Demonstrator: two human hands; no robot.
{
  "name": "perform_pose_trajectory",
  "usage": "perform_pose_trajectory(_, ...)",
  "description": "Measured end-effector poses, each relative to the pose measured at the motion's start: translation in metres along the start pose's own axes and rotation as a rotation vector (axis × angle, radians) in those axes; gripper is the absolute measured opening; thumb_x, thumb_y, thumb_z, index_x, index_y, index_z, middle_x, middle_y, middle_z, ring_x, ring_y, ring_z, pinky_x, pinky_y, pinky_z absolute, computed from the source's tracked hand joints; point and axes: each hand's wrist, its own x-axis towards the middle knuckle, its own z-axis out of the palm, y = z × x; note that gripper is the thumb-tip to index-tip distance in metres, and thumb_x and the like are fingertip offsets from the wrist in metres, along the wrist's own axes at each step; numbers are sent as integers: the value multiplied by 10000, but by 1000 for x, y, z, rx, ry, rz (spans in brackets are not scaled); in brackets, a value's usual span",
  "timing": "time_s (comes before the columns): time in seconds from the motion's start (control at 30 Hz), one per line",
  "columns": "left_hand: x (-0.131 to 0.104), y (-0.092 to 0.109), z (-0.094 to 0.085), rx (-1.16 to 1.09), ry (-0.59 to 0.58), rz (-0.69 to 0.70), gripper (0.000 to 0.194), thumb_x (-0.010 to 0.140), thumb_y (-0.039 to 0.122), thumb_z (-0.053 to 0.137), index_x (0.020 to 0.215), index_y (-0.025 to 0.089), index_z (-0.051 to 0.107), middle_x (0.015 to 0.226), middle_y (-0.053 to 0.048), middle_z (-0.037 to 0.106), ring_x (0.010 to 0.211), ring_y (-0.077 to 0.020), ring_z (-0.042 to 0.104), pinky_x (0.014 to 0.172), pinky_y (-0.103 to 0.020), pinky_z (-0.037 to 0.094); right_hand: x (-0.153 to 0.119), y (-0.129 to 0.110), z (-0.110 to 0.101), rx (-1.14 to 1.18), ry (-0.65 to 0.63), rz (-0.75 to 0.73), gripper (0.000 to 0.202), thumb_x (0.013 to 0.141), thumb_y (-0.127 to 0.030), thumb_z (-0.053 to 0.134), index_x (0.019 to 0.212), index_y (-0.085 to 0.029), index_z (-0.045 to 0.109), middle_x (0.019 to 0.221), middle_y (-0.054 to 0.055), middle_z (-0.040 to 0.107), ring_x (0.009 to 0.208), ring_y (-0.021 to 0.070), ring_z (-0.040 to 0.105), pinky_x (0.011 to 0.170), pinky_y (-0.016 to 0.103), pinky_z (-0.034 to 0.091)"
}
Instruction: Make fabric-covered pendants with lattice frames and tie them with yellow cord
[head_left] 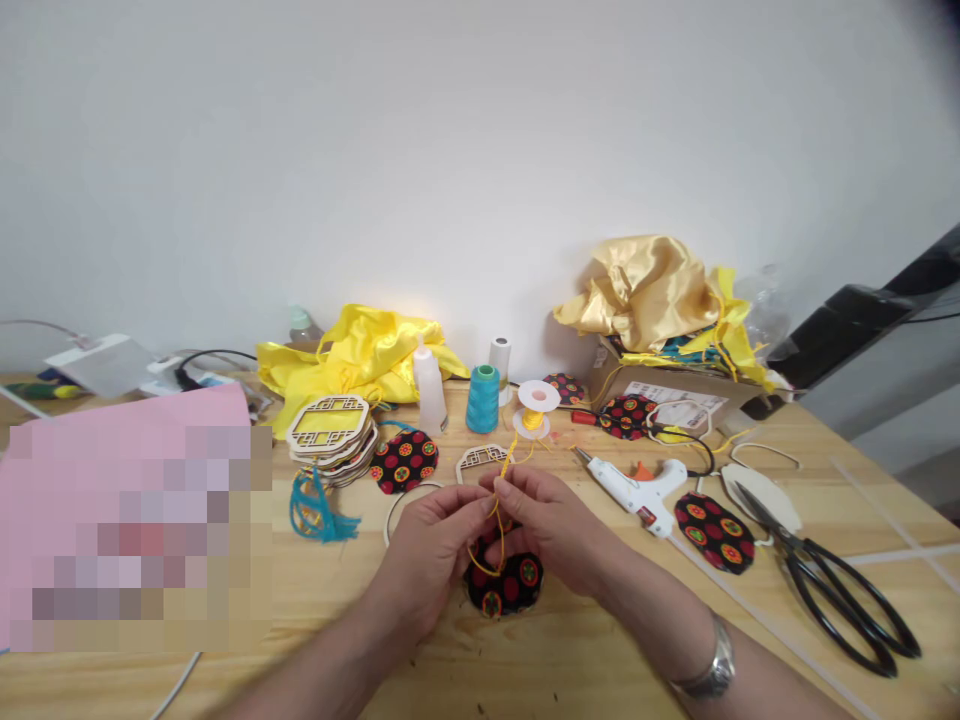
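My left hand (455,520) and my right hand (546,508) meet at the middle of the table, fingertips pinched together on a yellow cord (499,545). The cord hangs in a loop below my fingers, and a strand runs up toward a white spool of yellow cord (534,412). Under my hands lies a black patterned fabric piece (504,588) with red and orange dots. Just behind them sits a wooden lattice frame (480,458), partly covered by my fingers. A pale ring (391,512) shows beside my left hand.
At right lie a white glue gun (637,490), black scissors (844,600) and another fabric piece (716,532). Stacked lattice frames (330,428), blue tassels (322,508) and yellow satin (360,350) are at left. A blue thread cone (482,400), bottle (430,388) and cardboard box (675,390) stand behind.
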Motion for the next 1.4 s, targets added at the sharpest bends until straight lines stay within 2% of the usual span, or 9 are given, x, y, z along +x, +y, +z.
perform_pose_trajectory(0.1,0,2,3,25,-5,-1,153,645,288,720,637,140,681,460,7,598,374,-62,435,385,-175,311,0,0,-2,-142,27,-6,276,789,-425,550,852,-157,527,515,-58,499,427,64,432,397,166,309)
perform_pose_trajectory(0.23,0,-1,2,49,45,1,147,599,275,743,629,141,691,464,21,588,370,-46,415,385,-170,277,3,8,-9,-197,118,-95,220,747,-367,582,748,-151,543,457,-87,398,404,47,308,402,181,220)
perform_pose_trajectory(0.4,1,-7,-1,93,81,-46,168,587,282,751,638,138,683,389,70,478,337,-21,305,353,-158,188,5,13,-15,-282,241,-122,228,672,-340,634,612,-163,504,497,-65,420,440,64,333,428,199,248)
perform_pose_trajectory(0.6,2,-7,-2,132,45,-40,200,617,317,744,658,132,681,403,75,450,348,-13,264,351,-149,156,2,10,-18,-493,259,-216,206,732,-276,572,580,-172,481,507,-56,408,492,82,330,453,202,275)
perform_pose_trajectory(0.7,1,-5,-2,159,25,-30,216,637,349,732,676,142,688,439,54,502,369,-30,334,366,-149,225,1,7,-20,-568,267,-227,219,742,-260,555,559,-171,473,512,-53,413,509,88,343,478,210,291)
perform_pose_trajectory(0.8,0,-4,-4,253,-13,-17,204,657,351,718,717,157,704,582,-7,631,510,-94,512,480,-182,378,0,5,-20,-611,281,-234,224,738,-253,555,546,-171,473,520,-50,422,521,93,357,498,217,297)
perform_pose_trajectory(0.97,0,-5,-7,448,-34,41,169,705,326,670,713,163,715,666,-34,669,616,-140,548,579,-223,426,0,3,-21,-614,280,-246,221,734,-231,557,541,-172,468,524,-52,418,527,92,356,502,217,292)
perform_pose_trajectory(1.23,-1,-1,-3,342,18,20,164,689,315,674,659,158,706,461,38,536,434,-65,383,454,-172,328,-1,3,-22,-415,154,-123,127,714,-252,583,645,-145,589,552,-42,471,503,75,361,459,196,284)
perform_pose_trajectory(1.4,-1,-4,-5,343,-9,1,190,692,337,674,661,150,688,538,17,575,492,-78,430,484,-181,336,0,5,-23,-458,178,-166,84,683,-200,594,619,-147,587,558,-39,495,521,79,388,481,199,304)
